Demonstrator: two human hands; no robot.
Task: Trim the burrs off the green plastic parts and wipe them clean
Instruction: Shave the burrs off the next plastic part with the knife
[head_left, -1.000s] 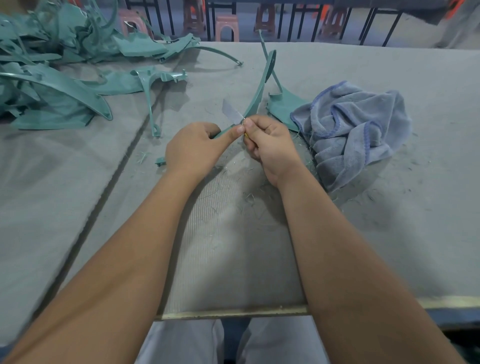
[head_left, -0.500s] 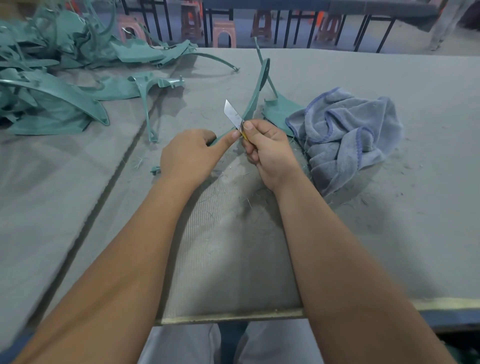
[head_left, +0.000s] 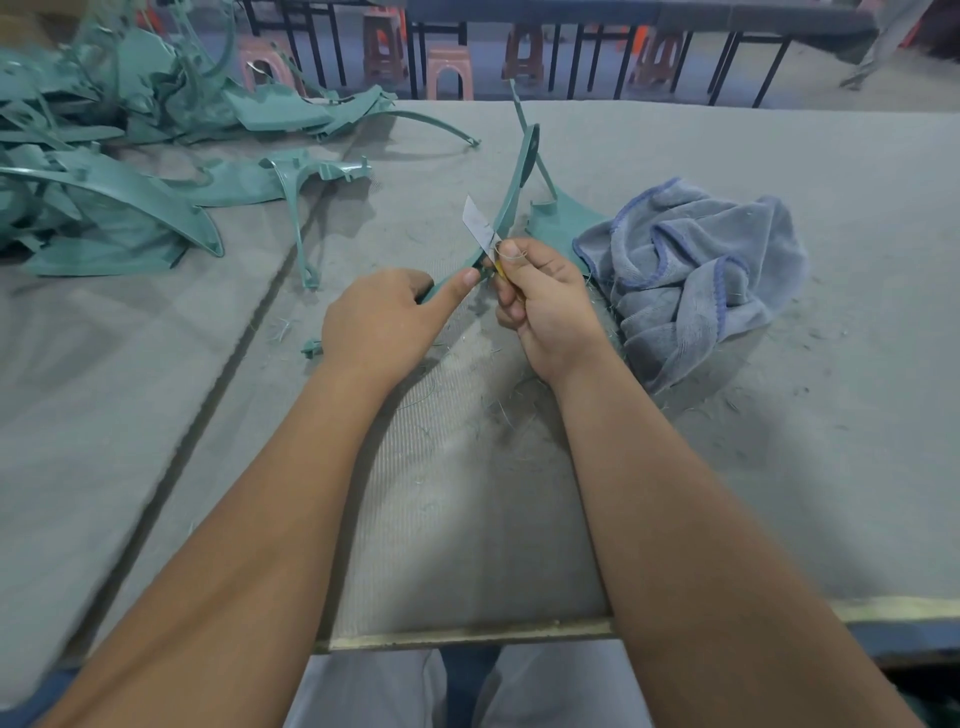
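Observation:
A long curved green plastic part (head_left: 519, 182) stands tilted upward at the table's middle. My left hand (head_left: 384, 322) grips its lower end, thumb stretched along the strip. My right hand (head_left: 545, 301) grips a small knife with a yellow handle; its bare blade (head_left: 478, 223) lies against the left edge of the part, just above my thumb. A thin green shaving curls over my right fingers. A crumpled blue-grey cloth (head_left: 691, 270) lies just right of my right hand.
A heap of green plastic parts (head_left: 104, 171) fills the far left of the grey felt table (head_left: 831, 415). One thin part (head_left: 301, 218) lies apart from it. Green shavings litter the felt under my hands. Stools and table legs stand beyond the far edge.
The blade has slid up along the part's edge, away from my left thumb. Both hands sit slightly nearer and lower in view. The cloth has not moved.

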